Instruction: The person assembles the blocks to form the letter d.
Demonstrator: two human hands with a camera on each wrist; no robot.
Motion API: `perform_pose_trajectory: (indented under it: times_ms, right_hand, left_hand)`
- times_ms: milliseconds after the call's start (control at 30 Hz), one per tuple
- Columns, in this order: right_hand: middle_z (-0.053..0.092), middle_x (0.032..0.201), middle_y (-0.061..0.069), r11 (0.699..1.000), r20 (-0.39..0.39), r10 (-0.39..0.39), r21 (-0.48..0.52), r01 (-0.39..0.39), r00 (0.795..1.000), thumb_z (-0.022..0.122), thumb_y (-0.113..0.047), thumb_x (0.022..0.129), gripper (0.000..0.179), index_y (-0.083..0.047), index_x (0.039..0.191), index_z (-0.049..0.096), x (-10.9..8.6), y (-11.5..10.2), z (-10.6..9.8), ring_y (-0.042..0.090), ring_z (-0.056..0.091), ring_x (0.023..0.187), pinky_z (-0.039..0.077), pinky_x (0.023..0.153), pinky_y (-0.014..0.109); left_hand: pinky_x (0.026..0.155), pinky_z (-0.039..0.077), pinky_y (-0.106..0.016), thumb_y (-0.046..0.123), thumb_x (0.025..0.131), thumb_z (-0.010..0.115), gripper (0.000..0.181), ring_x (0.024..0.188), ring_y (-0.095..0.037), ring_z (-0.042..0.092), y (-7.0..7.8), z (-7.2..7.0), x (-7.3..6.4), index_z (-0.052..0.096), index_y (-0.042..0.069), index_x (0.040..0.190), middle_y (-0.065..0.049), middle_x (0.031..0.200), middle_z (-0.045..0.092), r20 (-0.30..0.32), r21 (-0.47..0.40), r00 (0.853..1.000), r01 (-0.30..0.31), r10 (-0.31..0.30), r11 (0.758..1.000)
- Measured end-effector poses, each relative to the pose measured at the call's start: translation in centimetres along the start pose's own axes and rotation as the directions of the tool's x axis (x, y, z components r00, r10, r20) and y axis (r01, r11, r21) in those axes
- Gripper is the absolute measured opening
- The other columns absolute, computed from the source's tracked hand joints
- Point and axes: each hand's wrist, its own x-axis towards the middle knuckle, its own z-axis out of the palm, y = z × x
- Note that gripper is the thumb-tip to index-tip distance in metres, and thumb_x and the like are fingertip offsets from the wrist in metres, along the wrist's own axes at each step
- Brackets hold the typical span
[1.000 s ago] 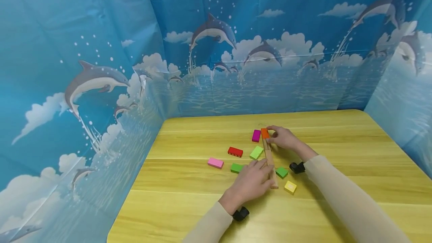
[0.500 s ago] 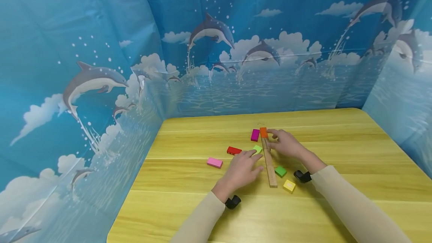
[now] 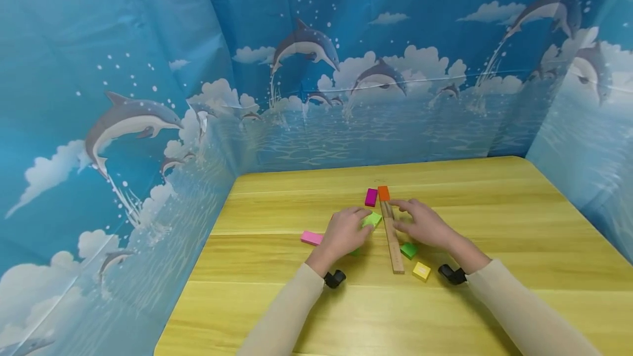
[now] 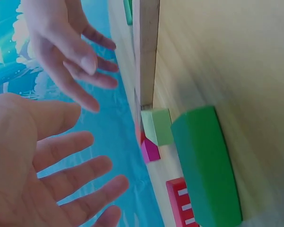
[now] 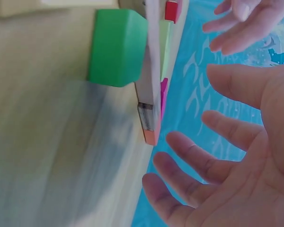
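A narrow line of plain wooden blocks (image 3: 394,245) lies on the table, with an orange block (image 3: 383,193) at its far end. Fingers spread and holding nothing, my left hand (image 3: 342,231) hovers left of the line, its fingertips overlapping a light green block (image 3: 374,219) in the head view. My right hand (image 3: 427,225) is just right of the line, also spread, with nothing in its grasp. In the left wrist view, a green block (image 4: 206,165) and a red block (image 4: 181,203) with white marks lie below the left hand, which mostly hides them in the head view.
A magenta block (image 3: 371,197) sits left of the orange one. Further left is a pink block (image 3: 311,238). Right of the line are another green block (image 3: 409,250) and a yellow block (image 3: 421,271). A dolphin-print curtain (image 3: 316,98) stands behind the table (image 3: 277,312).
My left hand has lifted off the near part of the wooden line and moved left and away over the loose blocks. My right hand has let go of the orange block and drawn back slightly.
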Motion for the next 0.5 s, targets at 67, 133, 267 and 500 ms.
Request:
perform_pose_trajectory:
  times_ms: [67, 133, 267, 500]
  right_hand:
    - [0.053, 0.13, 0.027, 1.0, 0.0, -0.019, -0.009, 0.019, 1.0, 0.067, -0.02, 0.099, 0.058, -0.009, 0.152, 0.045, -0.4, 0.0, 0.1, 0.043, 0.056, 0.116, 0.052, 0.083, 0.055]
    - [0.054, 0.129, 0.027, 0.999, -0.003, -0.038, -0.022, 0.038, 0.999, 0.068, -0.02, 0.098, 0.059, -0.008, 0.152, 0.045, -0.8, 0.0, 0.2, 0.043, 0.057, 0.114, 0.052, 0.082, 0.055]
    - [0.055, 0.128, 0.027, 0.998, 0.005, -0.05, -0.037, 0.051, 0.999, 0.069, -0.021, 0.097, 0.06, -0.007, 0.151, 0.046, -1.6, -0.1, 0.5, 0.043, 0.057, 0.113, 0.052, 0.082, 0.056]
    - [0.054, 0.129, 0.022, 0.998, 0.045, -0.022, -0.054, 0.024, 0.999, 0.07, -0.029, 0.097, 0.062, -0.012, 0.152, 0.046, -3.0, -0.2, 1.2, 0.038, 0.057, 0.112, 0.05, 0.086, 0.056]
  left_hand:
    - [0.101, 0.047, -0.04, 0.031, 0.1, 0.064, 0.041, 0.122, -0.021, 0.06, -0.3, -0.2, 0.4, 0.064, 0.015, 0.138, -0.001, 0.133, 0.064, 0.003, -0.022, 1.0, 0.016, -0.016, 1.0]
    - [0.102, 0.047, -0.041, 0.03, 0.1, 0.065, 0.04, 0.123, -0.022, 0.059, -0.7, -0.3, 0.8, 0.064, 0.015, 0.138, -0.002, 0.134, 0.064, 0.011, -0.05, 0.999, 0.036, -0.035, 0.998]
    - [0.104, 0.046, -0.041, 0.028, 0.1, 0.066, 0.039, 0.126, -0.023, 0.057, -1.3, 0.1, 1.3, 0.065, 0.015, 0.137, -0.001, 0.136, 0.063, 0.029, -0.132, 0.997, 0.073, -0.07, 0.989]
    - [0.105, 0.044, -0.039, 0.03, 0.096, 0.071, 0.043, 0.127, -0.02, 0.056, -1.5, 1.5, 2.1, 0.066, 0.015, 0.136, 0.001, 0.135, 0.063, 0.075, -0.176, 0.994, 0.094, -0.082, 0.98]
